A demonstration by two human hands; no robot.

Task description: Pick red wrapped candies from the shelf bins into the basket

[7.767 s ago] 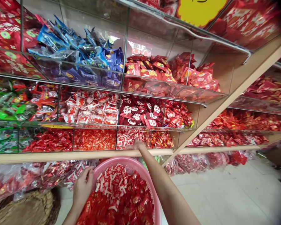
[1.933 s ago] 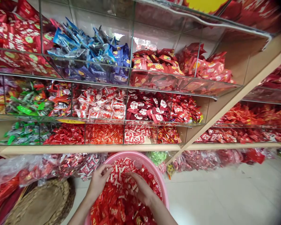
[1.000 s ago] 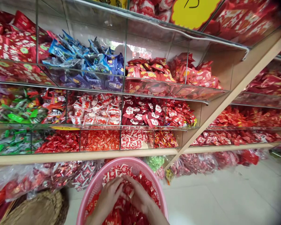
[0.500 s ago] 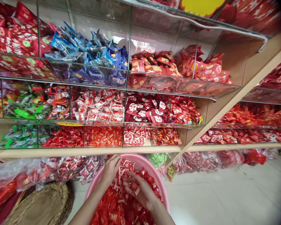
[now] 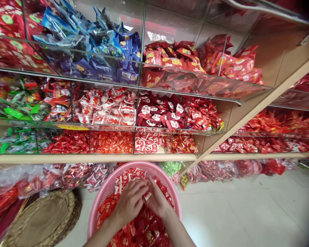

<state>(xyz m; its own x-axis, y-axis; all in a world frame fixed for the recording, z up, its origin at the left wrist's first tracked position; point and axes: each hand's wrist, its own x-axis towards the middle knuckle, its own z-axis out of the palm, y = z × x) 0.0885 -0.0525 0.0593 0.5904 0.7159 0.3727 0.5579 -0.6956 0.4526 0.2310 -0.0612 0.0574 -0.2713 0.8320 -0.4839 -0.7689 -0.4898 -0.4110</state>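
As fingers [image 5: 139,187] cup candy [image 5: 147,196], white end slanting rightward

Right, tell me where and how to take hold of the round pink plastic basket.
Probably by the rim of the round pink plastic basket, at its left and right sides, coming from outside. The rim forms a ring around the small red-wrapped candies and has bare stretches on both sides; no handle shows.
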